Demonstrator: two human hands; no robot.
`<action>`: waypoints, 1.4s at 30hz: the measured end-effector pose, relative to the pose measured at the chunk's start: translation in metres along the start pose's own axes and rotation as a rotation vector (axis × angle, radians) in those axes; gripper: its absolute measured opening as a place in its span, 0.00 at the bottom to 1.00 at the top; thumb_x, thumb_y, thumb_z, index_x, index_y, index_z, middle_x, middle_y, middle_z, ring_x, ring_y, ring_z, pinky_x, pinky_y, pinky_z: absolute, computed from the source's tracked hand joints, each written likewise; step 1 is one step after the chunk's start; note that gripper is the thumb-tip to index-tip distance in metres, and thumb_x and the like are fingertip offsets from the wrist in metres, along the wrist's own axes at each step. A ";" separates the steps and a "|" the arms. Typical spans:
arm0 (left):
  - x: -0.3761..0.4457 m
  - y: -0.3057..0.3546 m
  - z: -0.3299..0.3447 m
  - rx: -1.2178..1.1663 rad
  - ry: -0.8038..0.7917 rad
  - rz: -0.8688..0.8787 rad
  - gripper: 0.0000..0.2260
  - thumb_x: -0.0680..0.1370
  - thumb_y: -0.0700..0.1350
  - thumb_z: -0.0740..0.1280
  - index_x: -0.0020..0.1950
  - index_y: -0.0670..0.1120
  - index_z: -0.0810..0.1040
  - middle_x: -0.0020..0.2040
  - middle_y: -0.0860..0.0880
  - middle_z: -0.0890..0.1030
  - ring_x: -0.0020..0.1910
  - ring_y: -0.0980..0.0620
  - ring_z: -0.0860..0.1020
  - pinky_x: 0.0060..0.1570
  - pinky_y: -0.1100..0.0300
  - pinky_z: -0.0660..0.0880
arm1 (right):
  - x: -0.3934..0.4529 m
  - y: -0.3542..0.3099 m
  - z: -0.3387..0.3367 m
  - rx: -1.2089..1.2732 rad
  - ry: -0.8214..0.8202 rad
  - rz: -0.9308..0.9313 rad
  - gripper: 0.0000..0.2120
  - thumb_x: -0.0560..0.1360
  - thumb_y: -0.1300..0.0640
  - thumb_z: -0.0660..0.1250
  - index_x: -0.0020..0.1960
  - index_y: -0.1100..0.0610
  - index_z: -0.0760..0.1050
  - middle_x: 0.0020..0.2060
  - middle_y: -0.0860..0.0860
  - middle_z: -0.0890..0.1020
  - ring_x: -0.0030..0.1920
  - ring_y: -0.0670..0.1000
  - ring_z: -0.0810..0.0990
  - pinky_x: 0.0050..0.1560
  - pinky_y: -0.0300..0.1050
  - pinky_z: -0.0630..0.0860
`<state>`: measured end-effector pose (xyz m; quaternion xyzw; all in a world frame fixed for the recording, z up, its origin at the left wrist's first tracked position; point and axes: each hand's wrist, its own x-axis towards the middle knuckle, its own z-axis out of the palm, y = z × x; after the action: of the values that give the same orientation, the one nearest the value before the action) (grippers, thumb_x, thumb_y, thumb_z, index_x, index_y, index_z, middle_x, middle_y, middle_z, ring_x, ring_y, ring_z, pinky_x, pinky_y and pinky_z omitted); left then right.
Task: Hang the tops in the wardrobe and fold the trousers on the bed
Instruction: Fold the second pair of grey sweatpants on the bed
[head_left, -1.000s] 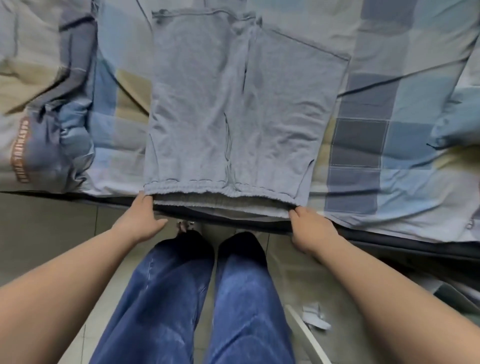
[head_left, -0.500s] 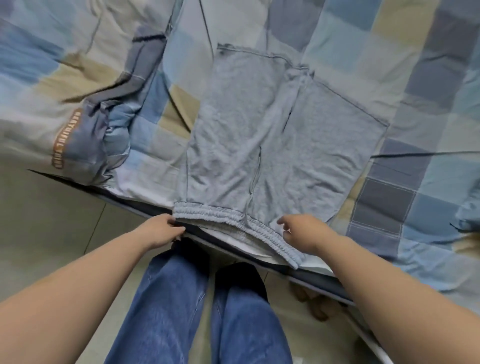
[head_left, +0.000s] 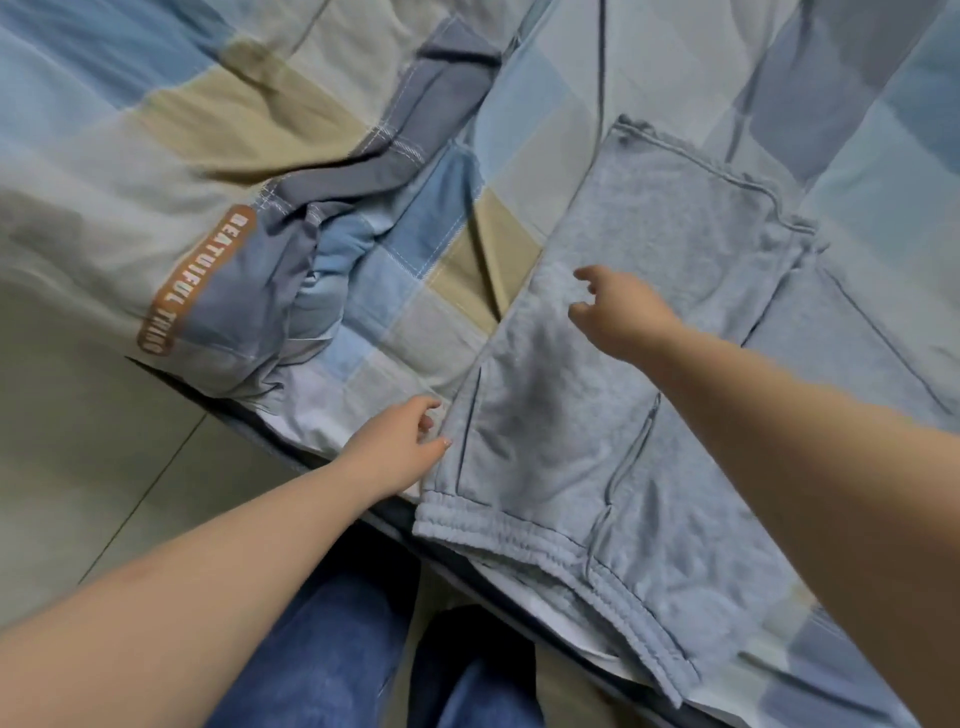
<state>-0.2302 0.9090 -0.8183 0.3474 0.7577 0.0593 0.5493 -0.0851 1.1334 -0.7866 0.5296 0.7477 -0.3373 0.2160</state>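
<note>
Grey sweat trousers lie spread flat on the bed, waistband at the near edge, legs pointing away. My left hand rests at the trousers' left side seam just above the waistband, fingertips touching the cloth; a grip is not visible. Over the left leg hovers my right hand, fingers spread and curled, holding nothing. The arm crosses over the right half of the trousers and hides part of it.
The bed has a blue, beige and grey checked cover, bunched into folds with an orange label on the left. A tiled floor lies beside the bed. My legs in blue jeans stand against the bed edge.
Both hands left the waistband. The right hand rose and reached across over the left leg; the left hand slid up the left seam. The view swung left and closer.
</note>
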 end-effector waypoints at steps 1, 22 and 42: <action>0.007 -0.007 0.000 -0.032 0.013 0.003 0.24 0.77 0.49 0.67 0.72 0.49 0.66 0.54 0.53 0.73 0.54 0.53 0.74 0.57 0.59 0.71 | 0.013 -0.006 0.004 0.005 -0.001 0.015 0.26 0.78 0.53 0.58 0.75 0.52 0.59 0.70 0.57 0.67 0.46 0.54 0.74 0.43 0.43 0.67; -0.002 -0.004 0.028 0.253 -0.184 0.390 0.27 0.80 0.48 0.58 0.78 0.56 0.53 0.68 0.54 0.64 0.58 0.52 0.73 0.54 0.58 0.72 | 0.073 -0.044 0.035 0.093 0.231 0.212 0.35 0.76 0.41 0.64 0.73 0.62 0.58 0.77 0.54 0.50 0.71 0.57 0.64 0.58 0.50 0.69; -0.071 0.151 0.214 0.564 -0.549 0.567 0.34 0.78 0.46 0.58 0.77 0.59 0.40 0.77 0.54 0.31 0.52 0.36 0.76 0.47 0.50 0.70 | -0.046 0.235 -0.021 -0.015 0.494 0.320 0.26 0.76 0.66 0.53 0.74 0.57 0.55 0.67 0.62 0.63 0.56 0.67 0.72 0.47 0.55 0.67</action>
<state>0.0376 0.9180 -0.7743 0.6785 0.4469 -0.0950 0.5753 0.1518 1.1685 -0.8059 0.7052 0.6871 -0.1543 0.0819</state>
